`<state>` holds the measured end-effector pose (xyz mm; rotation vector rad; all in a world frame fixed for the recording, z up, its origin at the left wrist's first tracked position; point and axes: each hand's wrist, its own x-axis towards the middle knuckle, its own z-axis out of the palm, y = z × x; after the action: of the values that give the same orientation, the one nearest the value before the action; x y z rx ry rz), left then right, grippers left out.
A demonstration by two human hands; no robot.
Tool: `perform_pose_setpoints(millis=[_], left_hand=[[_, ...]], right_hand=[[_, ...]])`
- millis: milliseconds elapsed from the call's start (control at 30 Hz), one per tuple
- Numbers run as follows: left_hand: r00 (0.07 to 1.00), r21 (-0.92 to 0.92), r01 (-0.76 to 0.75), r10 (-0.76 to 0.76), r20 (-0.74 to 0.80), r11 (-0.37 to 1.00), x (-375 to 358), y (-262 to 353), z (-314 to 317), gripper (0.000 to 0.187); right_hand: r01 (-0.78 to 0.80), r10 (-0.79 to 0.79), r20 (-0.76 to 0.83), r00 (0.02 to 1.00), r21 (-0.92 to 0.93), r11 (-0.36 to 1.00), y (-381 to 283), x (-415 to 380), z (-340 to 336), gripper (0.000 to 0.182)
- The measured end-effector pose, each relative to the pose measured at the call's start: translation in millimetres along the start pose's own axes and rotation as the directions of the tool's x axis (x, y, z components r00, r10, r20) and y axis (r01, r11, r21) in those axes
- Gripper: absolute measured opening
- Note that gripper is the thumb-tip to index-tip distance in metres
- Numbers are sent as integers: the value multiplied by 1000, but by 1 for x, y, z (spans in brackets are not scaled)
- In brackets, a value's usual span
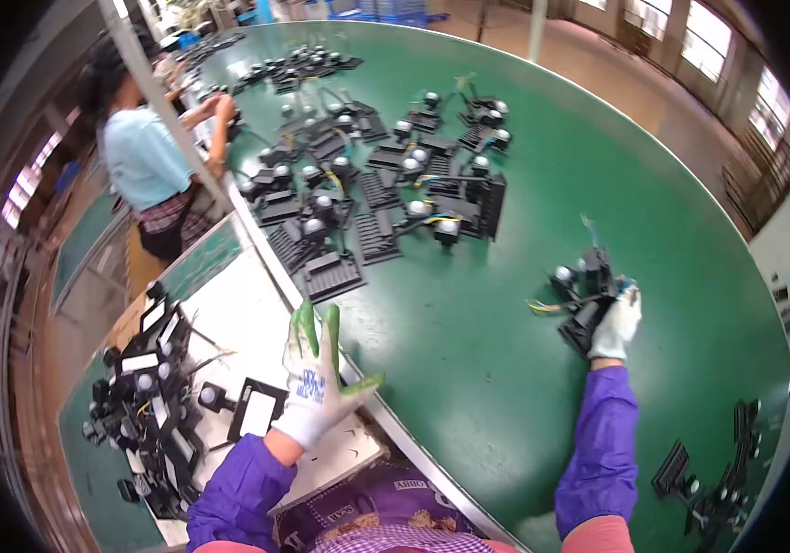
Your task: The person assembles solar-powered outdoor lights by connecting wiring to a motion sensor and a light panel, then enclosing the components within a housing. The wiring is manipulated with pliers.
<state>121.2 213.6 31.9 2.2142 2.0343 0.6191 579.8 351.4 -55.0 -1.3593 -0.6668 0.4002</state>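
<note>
My left hand (314, 382), in a white glove with green fingertips, is held above the edge between the white worktop and the green table. Its fingers are spread and nothing is in them. Over the green table on the right, my right hand (620, 324), also gloved, is closed on a black sensor floodlight (581, 323) with a finned back, a white dome and loose coloured wires. The fingers are partly hidden behind the glove's back. Near my left hand, another floodlight (257, 411) lies with its pale panel up on the white worktop (238, 304).
Many finned floodlights (376, 237) are spread over the round green table (468, 369). More are piled at the left (160, 405) and at the lower right (722, 484). A metal post (160, 101) rises at the left. Beyond it, a co-worker (151, 152) handles parts.
</note>
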Motion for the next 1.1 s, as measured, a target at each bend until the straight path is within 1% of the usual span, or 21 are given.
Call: perform_pose_setpoints(millis=[33, 100, 167, 233, 333, 433, 500, 533, 567, 600, 667, 733, 767, 800, 833, 867, 900, 967, 1033, 1067, 1100], left_hand=[[998, -36, 51, -52, -44, 998, 4, -11, 5, 112], [992, 38, 122, -122, -26, 992, 18, -25, 14, 115], [980, 29, 198, -198, -3, 980, 36, -31, 22, 114], [980, 43, 190, -192, 51, 981, 39, -30, 26, 110], [995, -44, 26, -22, 93, 999, 16, 5, -1, 94], [987, -167, -137, 149, 60, 976, -26, 30, -18, 70], [984, -250, -169, 177, 7, 953, -53, 34, -14, 57], [988, -275, -150, 155, -3, 950, -64, 31, -14, 54], [990, -303, -137, 139, -12, 943, -74, 30, -15, 50], [991, -327, -129, 128, -25, 936, -82, 27, -18, 47], [997, -321, -27, 0, -83, 947, -100, 17, -32, 43], [968, -322, 51, -126, -217, 945, -124, 3, -41, 37], [954, -383, 127, -219, -206, 915, -137, -4, -54, 39], [889, -469, 133, -314, -332, 873, -154, -10, -54, 45], [841, -446, 234, -410, -353, 864, -168, -20, -53, 53], [724, -680, 291, -620, -304, 673, -174, -24, -53, 54], [629, -765, 343, -738, -244, 545, -176, -32, -55, 51], [513, -923, 323, -858, -16, 210, -168, -44, -66, 53], [551, -963, 270, -820, 157, -3, -167, -59, -63, 56], [571, -962, 245, -785, 241, -117, -167, -64, -62, 58], [588, -966, 235, -776, 227, -105, -164, -63, -62, 59]], right_hand=[[58, -62, -31, 998, -98, 993, 14, -7, 36, 31], [73, -70, 67, 995, -39, 997, 17, -30, 104, 32], [1, -2, -8, 1000, -128, 992, -5, -65, 160, 33], [-3, 7, 30, 1000, -121, 993, -22, -93, 198, 35], [11, -8, 109, 994, -27, 1000, -13, -112, 247, 37], [64, -44, 199, 979, -98, 993, -31, -135, 278, 37], [39, -13, 374, 927, -61, 997, -36, -146, 297, 37], [33, -64, 416, 907, 83, 996, -18, -144, 316, 37], [-59, -45, 513, 857, 184, 981, 10, -130, 339, 40], [-37, -2, 548, 836, 61, 997, -6, -136, 342, 42], [-52, 114, 629, 769, -117, 992, -11, -132, 353, 46], [40, 100, 640, 762, -200, 979, 5, -110, 357, 48], [-23, 72, 582, 810, -92, 996, -74, -159, 320, 41], [73, -65, 569, 820, 8, 997, -87, -174, 307, 37], [170, -200, 538, 819, 106, 980, -95, -186, 296, 32], [107, -141, 635, 759, 92, 990, -106, -204, 279, 29], [46, -81, 721, 689, 67, 997, -114, -225, 261, 26], [4, -2, 918, 396, 0, 1000, -120, -264, 231, 25], [-135, 196, 965, 173, -174, 975, -129, -301, 204, 26], [-106, 239, 962, 132, -225, 968, -130, -314, 196, 26], [-73, 283, 955, 89, -277, 958, -130, -325, 190, 26]])
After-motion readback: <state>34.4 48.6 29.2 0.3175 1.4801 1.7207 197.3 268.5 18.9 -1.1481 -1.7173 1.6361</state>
